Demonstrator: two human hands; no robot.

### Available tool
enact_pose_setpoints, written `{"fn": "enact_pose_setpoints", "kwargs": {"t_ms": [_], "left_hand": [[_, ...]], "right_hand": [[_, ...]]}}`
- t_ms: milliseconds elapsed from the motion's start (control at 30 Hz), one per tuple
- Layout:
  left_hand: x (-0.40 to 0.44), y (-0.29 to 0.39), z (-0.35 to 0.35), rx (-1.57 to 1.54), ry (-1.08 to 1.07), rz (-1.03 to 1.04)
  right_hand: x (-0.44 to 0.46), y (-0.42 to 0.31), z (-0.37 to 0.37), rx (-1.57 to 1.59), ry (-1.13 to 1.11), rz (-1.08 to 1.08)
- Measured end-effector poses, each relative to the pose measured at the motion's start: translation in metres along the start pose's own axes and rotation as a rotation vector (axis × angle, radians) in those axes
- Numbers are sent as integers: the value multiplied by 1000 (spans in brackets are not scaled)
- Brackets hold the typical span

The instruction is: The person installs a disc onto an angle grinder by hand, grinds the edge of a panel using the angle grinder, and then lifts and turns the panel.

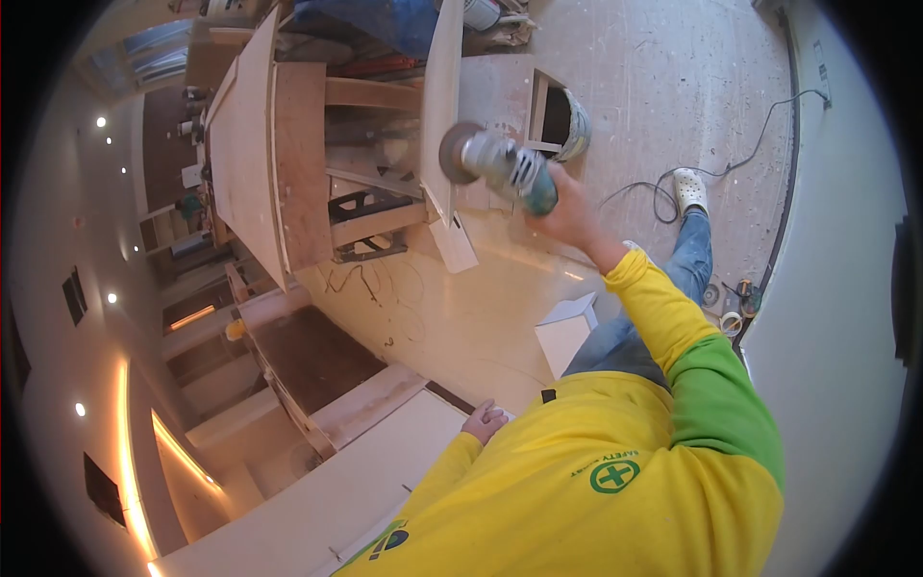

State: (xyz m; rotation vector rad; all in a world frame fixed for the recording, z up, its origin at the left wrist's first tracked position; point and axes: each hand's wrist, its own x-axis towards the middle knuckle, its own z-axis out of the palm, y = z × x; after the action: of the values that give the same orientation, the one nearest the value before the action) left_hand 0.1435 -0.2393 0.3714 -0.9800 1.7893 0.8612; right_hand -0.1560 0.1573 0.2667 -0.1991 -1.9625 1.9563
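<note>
Well, your right hand (pixel 567 212) grips the grinder (pixel 524 178), upper centre, its disc (pixel 460 152) near the upright board (pixel 442 91); grinding seems in hand, calling for steadiness. Your left hand's (pixel 486 421) hold is unclear.

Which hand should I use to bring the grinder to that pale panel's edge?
Your right hand, most likely: it grips the grinder, with the disc right by the pale panel. Your left hand is back beside your torso, farther from both.
</note>
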Motion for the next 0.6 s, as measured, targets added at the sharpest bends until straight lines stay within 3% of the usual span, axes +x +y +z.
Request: {"fn": "enact_pose_setpoints", "kwargs": {"t_ms": [133, 300, 600], "left_hand": [[6, -14, 3, 21, 13, -16], [11, -19, 2, 19, -19, 3], [-4, 16, 3, 99, 0, 51]], "right_hand": [[52, -7, -17, -61, 2, 186], [55, 2, -18, -53, 17, 127], [-36, -3, 5, 44, -65, -12]]}}
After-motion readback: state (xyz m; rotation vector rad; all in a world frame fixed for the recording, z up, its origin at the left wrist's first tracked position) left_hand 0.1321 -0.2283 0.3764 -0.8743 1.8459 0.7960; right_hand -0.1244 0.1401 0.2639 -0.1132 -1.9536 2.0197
